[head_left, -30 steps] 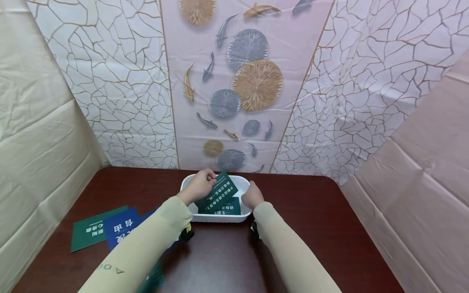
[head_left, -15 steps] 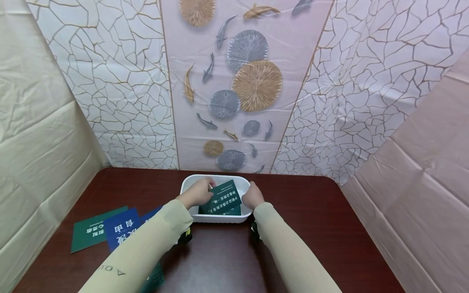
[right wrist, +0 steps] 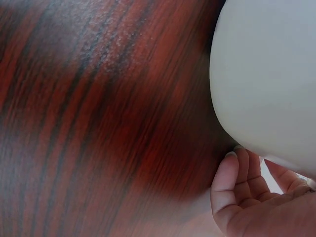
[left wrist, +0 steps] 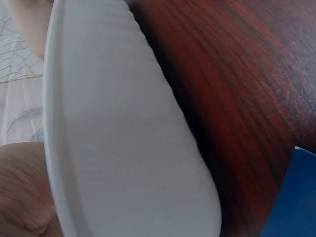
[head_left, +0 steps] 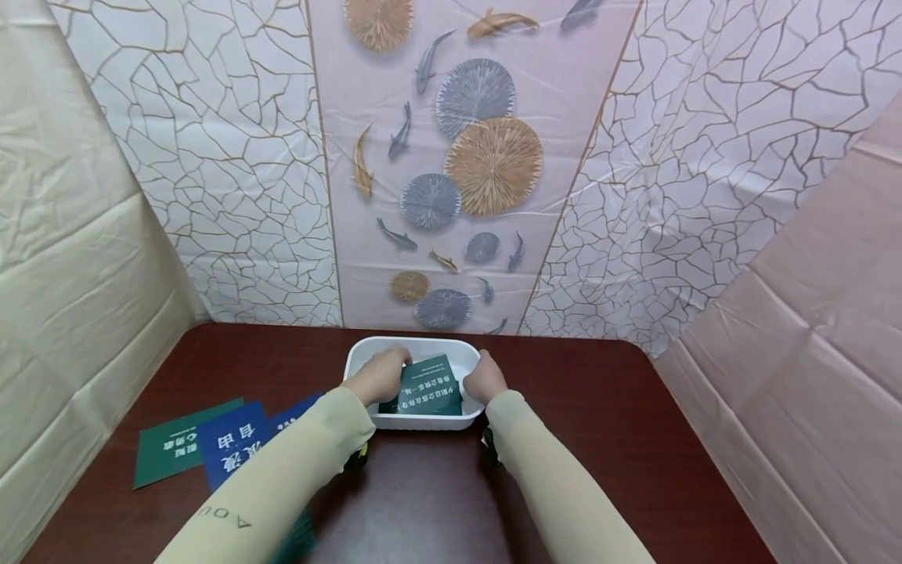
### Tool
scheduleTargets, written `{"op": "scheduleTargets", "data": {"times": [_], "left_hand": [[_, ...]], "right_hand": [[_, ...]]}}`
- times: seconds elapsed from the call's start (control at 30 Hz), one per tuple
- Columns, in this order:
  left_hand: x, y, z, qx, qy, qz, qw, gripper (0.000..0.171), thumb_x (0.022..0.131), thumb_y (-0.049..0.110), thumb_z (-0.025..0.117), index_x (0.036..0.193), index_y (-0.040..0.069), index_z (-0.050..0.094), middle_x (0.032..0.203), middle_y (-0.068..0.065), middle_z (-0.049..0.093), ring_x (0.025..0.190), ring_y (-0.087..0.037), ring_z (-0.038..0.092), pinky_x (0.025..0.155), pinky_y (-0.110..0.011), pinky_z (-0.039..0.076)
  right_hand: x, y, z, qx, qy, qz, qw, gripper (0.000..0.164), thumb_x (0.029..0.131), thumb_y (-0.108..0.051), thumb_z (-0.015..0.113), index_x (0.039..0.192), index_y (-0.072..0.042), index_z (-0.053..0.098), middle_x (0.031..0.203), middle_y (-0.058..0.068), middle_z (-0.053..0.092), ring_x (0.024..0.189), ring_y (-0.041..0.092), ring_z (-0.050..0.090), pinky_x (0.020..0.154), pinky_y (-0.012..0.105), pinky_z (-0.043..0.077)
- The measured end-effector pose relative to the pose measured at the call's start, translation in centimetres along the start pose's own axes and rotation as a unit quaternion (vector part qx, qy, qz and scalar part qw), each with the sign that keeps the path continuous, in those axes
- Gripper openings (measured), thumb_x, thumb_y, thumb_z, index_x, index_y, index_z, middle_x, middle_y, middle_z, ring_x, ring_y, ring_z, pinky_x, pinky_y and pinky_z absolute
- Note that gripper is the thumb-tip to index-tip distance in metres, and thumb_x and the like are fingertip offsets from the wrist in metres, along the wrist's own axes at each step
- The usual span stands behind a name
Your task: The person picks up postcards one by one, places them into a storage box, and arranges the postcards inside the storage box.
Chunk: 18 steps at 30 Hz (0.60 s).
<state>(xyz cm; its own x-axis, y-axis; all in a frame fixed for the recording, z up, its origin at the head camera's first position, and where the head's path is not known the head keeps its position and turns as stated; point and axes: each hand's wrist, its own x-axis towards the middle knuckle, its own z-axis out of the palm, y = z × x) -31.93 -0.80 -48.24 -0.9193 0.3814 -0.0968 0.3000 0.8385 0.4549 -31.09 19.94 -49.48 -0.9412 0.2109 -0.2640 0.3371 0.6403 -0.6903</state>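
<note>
Near the table's far edge stands a white plastic tray (head_left: 426, 423) with rounded corners. My left hand (head_left: 384, 376) reaches down inside its left part and holds a green card (head_left: 431, 384) by its left edge; the fingers are partly hidden. White printed characters show on this card, which overlaps another green card in the tray. At the tray's right end, my right hand (head_left: 485, 378) grips the rim. In the right wrist view, curled fingers of the right hand (right wrist: 256, 197) lie against the outside of the tray wall (right wrist: 269, 79).
On the left of the dark red-brown table (head_left: 592, 454) lie a green card (head_left: 165, 450), a blue card (head_left: 232, 439) over its edge and another blue card (head_left: 299, 409). More green card (head_left: 299, 540) shows beside my left forearm. Patterned cloth walls (head_left: 437, 258) enclose the table's back and sides.
My left hand has lowered into the tray, taking the green card from a raised slant down onto the other green card. The right hand keeps its grip on the rim.
</note>
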Motion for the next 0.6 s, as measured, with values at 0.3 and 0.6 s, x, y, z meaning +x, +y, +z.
{"op": "scheduleTargets", "data": {"times": [0.3,0.6], "left_hand": [[-0.44,0.04,0.16,0.071,-0.01,0.017,0.9973,0.035,0.085,-0.002,0.062,0.119,0.008,0.063,0.103,-0.008,0.062,0.093,-0.026,0.055,0.083,-0.047,0.047],[-0.48,0.57,0.3,0.081,-0.015,0.017,0.9965,0.029,0.091,0.001,0.058,0.119,0.006,0.063,0.106,-0.01,0.062,0.097,-0.029,0.057,0.083,-0.049,0.047]], "right_hand": [[-0.02,0.0,0.03,-0.002,0.003,-0.011,1.0,0.07,0.088,0.002,0.061,0.149,-0.004,0.028,0.141,0.019,0.044,0.122,0.032,0.049,0.097,0.051,0.043],[-0.2,-0.08,-0.02,-0.004,0.006,-0.008,1.0,0.07,0.088,0.002,0.061,0.149,-0.004,0.028,0.14,0.019,0.045,0.121,0.032,0.05,0.095,0.051,0.045]]}}
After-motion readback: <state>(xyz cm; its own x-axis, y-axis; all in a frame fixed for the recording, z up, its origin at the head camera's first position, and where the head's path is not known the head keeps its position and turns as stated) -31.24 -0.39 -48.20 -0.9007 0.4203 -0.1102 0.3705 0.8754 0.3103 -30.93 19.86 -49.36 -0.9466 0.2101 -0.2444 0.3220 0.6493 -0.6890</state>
